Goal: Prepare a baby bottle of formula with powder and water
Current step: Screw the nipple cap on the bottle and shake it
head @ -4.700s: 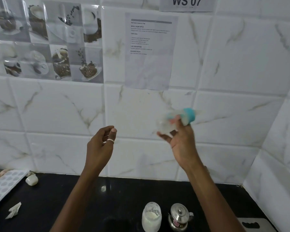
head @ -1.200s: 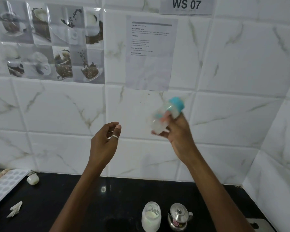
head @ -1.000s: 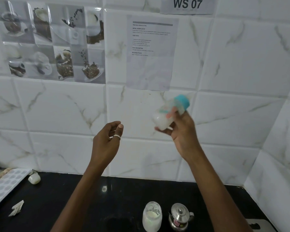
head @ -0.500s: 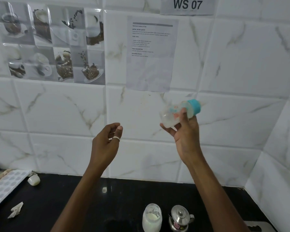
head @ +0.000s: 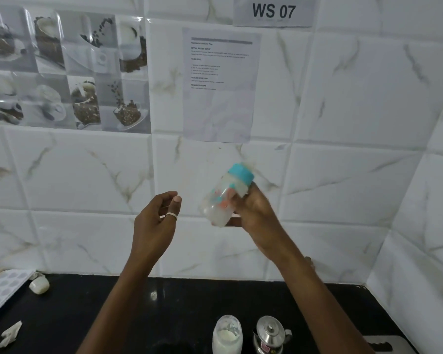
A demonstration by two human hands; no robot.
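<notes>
My right hand (head: 253, 213) grips a clear baby bottle (head: 221, 198) with a teal collar, raised in front of the tiled wall. The bottle is tilted, collar up and to the right, blurred by motion, with milky white liquid inside. My left hand (head: 155, 223) is raised beside it to the left, fingers loosely curled, a ring on one finger, holding nothing. Down on the black counter (head: 138, 315) stands a glass jar of white powder (head: 226, 335) and, right of it, a small steel kettle (head: 270, 334) with a lid.
A white dotted tray (head: 0, 290) lies at the counter's left edge, with a small white cap-like object (head: 39, 284) beside it and a torn paper scrap (head: 9, 335) nearer me. Tiled walls meet in a corner on the right. A grey item (head: 384, 344) lies at the bottom right.
The bottle in my right hand has been swinging up, down and sideways, and now sits lower and more upright than half a second ago. My left hand has barely moved.
</notes>
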